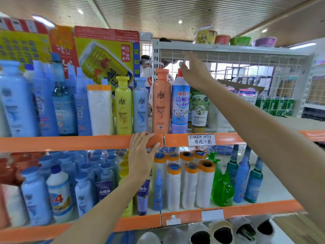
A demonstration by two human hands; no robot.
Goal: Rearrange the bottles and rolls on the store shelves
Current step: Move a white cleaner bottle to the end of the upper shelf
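Observation:
On the upper shelf stand a yellow bottle [123, 106], a light blue bottle [140, 105], an orange bottle [161, 101] and a blue-labelled toilet cleaner bottle [180, 104] with a red cap. My right hand [194, 71] is raised with straight fingers just above and behind the cleaner's cap, holding nothing. My left hand [141, 154] curls over the orange shelf edge [70, 143] below the orange bottle. A white roll [100, 110] stands left of the yellow bottle. Several white rolls with orange tops [190, 182] stand on the lower shelf.
Blue bottles [44, 99] crowd the upper shelf's left. Green tubes [199, 110] stand right of the cleaner. The lower shelf holds blue bottles [35, 192], a green pump bottle [222, 187] and teal bottles [253, 182]. A wire-mesh back panel [246, 67] rises behind. Slippers [219, 231] lie below.

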